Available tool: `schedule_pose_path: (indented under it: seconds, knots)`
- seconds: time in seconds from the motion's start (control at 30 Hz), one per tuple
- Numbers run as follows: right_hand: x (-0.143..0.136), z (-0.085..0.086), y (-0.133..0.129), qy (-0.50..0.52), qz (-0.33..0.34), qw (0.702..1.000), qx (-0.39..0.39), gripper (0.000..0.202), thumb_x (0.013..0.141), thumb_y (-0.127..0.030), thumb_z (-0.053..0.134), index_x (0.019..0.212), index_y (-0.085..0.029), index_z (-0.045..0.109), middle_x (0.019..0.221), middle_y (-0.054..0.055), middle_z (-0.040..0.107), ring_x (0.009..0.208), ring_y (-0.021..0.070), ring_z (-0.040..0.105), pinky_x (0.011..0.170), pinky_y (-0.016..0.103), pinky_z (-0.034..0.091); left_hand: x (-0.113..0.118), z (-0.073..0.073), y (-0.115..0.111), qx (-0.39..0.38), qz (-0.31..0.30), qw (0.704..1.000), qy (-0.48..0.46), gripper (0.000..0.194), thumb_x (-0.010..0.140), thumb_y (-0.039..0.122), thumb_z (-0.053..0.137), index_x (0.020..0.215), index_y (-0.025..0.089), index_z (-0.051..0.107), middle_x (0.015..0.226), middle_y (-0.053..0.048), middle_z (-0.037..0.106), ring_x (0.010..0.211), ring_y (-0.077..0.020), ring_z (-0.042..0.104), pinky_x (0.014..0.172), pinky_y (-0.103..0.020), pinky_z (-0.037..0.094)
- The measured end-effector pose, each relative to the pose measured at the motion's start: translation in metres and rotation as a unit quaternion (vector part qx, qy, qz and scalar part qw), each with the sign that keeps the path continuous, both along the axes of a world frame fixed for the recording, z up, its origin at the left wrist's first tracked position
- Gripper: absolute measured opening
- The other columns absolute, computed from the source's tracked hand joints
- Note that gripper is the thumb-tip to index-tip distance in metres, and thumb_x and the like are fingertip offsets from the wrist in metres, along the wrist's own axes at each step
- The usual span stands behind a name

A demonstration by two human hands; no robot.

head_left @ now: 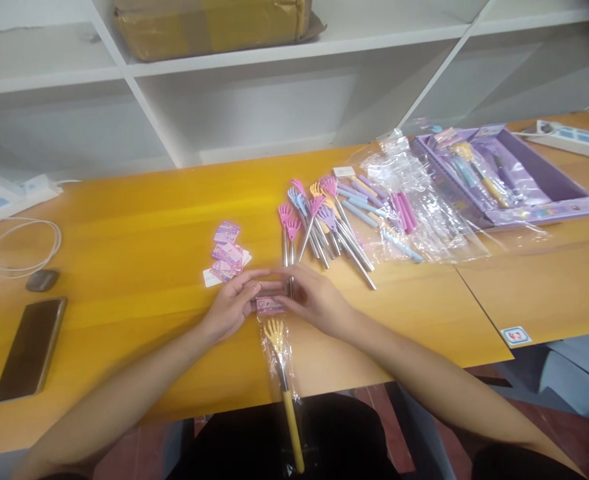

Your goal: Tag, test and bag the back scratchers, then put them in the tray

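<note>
A clear plastic bag holds a back scratcher (288, 403) with a yellow hand-shaped head and a yellow handle; it hangs over the table's front edge. At its top is a pink printed card (270, 305). My left hand (234, 303) pinches the card's left side between thumb and fingers. From the right, my right hand (317, 300) has its thumb on the card's upper right, its fingers curved above. A pile of small printed cards (228, 253) lies behind my left hand. Metal rods with pink, blue, yellow and purple hand-shaped heads (319, 223) lie beyond my right hand.
Colored handles (362, 200) and clear plastic bags (419, 200) lie right of the rods, beside a purple box (549, 177) with packaged scratchers. A phone (29, 350), a dark mouse-like object (42, 280) and a white cable are at left. White shelves hold a taped carton (214, 30).
</note>
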State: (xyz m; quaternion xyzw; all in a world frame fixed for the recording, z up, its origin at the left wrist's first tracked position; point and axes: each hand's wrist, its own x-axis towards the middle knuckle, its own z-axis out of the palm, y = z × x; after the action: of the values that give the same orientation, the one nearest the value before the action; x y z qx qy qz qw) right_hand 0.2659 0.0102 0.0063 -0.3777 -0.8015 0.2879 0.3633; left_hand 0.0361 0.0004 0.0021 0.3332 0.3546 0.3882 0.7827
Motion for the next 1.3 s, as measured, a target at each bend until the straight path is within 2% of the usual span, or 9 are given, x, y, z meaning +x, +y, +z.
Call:
schedule_pose_path:
  seconds: [0.13, 0.33, 0.43, 0.53, 0.67, 0.87, 1.03, 1.13, 1.3]
  knots:
    - [-0.002, -0.004, 0.003, 0.026, 0.006, 1.000, 0.016, 0.012, 0.103, -0.018, 0.067, 0.115, -0.019, 0.068, 0.092, 0.003, 0.069, 0.072, 0.0140, 0.061, 0.067, 0.028, 0.052, -0.001, 0.000, 0.001, 0.026, -0.021, 0.999, -0.036, 0.031, 0.102, 0.031, 0.070, 0.130, 0.017, 0.070, 0.131, -0.019, 0.077, 0.127, -0.0332, 0.071, 0.101, -0.048, 0.062]
    - [0.000, -0.003, 0.001, 0.032, 0.003, 0.999, 0.041, 0.016, 0.104, -0.020, 0.067, 0.119, -0.020, 0.070, 0.095, 0.004, 0.070, 0.078, 0.0152, 0.064, 0.071, 0.029, 0.055, -0.002, -0.008, 0.000, 0.061, -0.024, 0.998, 0.024, 0.044, 0.091, 0.030, 0.085, 0.130, 0.022, 0.068, 0.143, -0.014, 0.069, 0.130, -0.0311, 0.069, 0.105, -0.044, 0.060]
    - [0.001, 0.002, 0.001, 0.039, 0.014, 0.998, 0.057, 0.015, 0.106, -0.018, 0.063, 0.119, -0.020, 0.072, 0.100, 0.006, 0.071, 0.088, 0.0169, 0.068, 0.076, 0.031, 0.057, -0.002, -0.009, -0.002, 0.063, -0.096, 0.989, 0.098, 0.044, 0.094, 0.039, 0.082, 0.131, 0.019, 0.067, 0.134, -0.016, 0.074, 0.124, -0.0302, 0.073, 0.105, -0.044, 0.059]
    - [0.002, 0.005, 0.000, 0.027, 0.012, 0.996, 0.079, 0.015, 0.106, -0.018, 0.063, 0.116, -0.020, 0.074, 0.099, 0.007, 0.069, 0.089, 0.0175, 0.067, 0.077, 0.032, 0.056, -0.003, -0.007, -0.002, 0.065, -0.144, 0.976, 0.147, 0.046, 0.099, 0.050, 0.073, 0.131, 0.017, 0.066, 0.124, -0.016, 0.078, 0.115, -0.0297, 0.078, 0.094, -0.038, 0.060]
    - [0.005, 0.003, 0.001, -0.021, 0.036, 0.990, 0.134, 0.014, 0.105, -0.021, 0.065, 0.113, -0.020, 0.077, 0.094, 0.006, 0.065, 0.086, 0.0183, 0.061, 0.074, 0.032, 0.051, -0.005, -0.006, -0.001, 0.082, -0.140, 0.975, 0.154, 0.043, 0.100, 0.048, 0.072, 0.132, 0.019, 0.065, 0.126, -0.015, 0.078, 0.115, -0.0285, 0.078, 0.087, -0.031, 0.059]
    - [0.009, -0.002, 0.001, -0.110, 0.069, 0.980, 0.153, 0.019, 0.109, -0.021, 0.058, 0.110, -0.019, 0.077, 0.096, 0.007, 0.067, 0.084, 0.0181, 0.057, 0.073, 0.032, 0.046, -0.006, -0.009, 0.001, 0.071, -0.146, 0.977, 0.135, 0.044, 0.101, 0.044, 0.072, 0.136, 0.019, 0.063, 0.129, -0.016, 0.077, 0.114, -0.0284, 0.079, 0.094, -0.034, 0.060]
    - [0.012, 0.001, 0.000, -0.116, 0.086, 0.980, 0.139, 0.022, 0.111, -0.022, 0.053, 0.112, -0.019, 0.075, 0.100, 0.008, 0.068, 0.088, 0.0184, 0.060, 0.075, 0.032, 0.050, -0.008, -0.010, 0.000, 0.044, -0.134, 0.985, 0.097, 0.048, 0.094, 0.041, 0.081, 0.134, 0.019, 0.066, 0.122, -0.013, 0.078, 0.109, -0.0277, 0.079, 0.092, -0.034, 0.060]
    - [0.013, 0.005, -0.001, -0.112, 0.104, 0.978, 0.140, 0.021, 0.110, -0.020, 0.053, 0.116, -0.018, 0.073, 0.105, 0.009, 0.069, 0.092, 0.0190, 0.064, 0.078, 0.032, 0.054, -0.009, -0.013, -0.001, 0.013, -0.114, 0.991, 0.069, 0.044, 0.095, 0.044, 0.079, 0.131, 0.019, 0.069, 0.119, -0.011, 0.078, 0.104, -0.0250, 0.078, 0.091, -0.035, 0.060]
    - [0.013, 0.013, -0.001, -0.092, 0.124, 0.976, 0.152, 0.017, 0.108, -0.022, 0.059, 0.118, -0.018, 0.071, 0.108, 0.011, 0.070, 0.098, 0.0213, 0.066, 0.081, 0.035, 0.056, -0.010, -0.016, 0.000, 0.054, -0.106, 0.984, 0.133, 0.041, 0.097, 0.045, 0.076, 0.128, 0.019, 0.071, 0.110, -0.009, 0.079, 0.095, -0.0207, 0.075, 0.084, -0.029, 0.057]
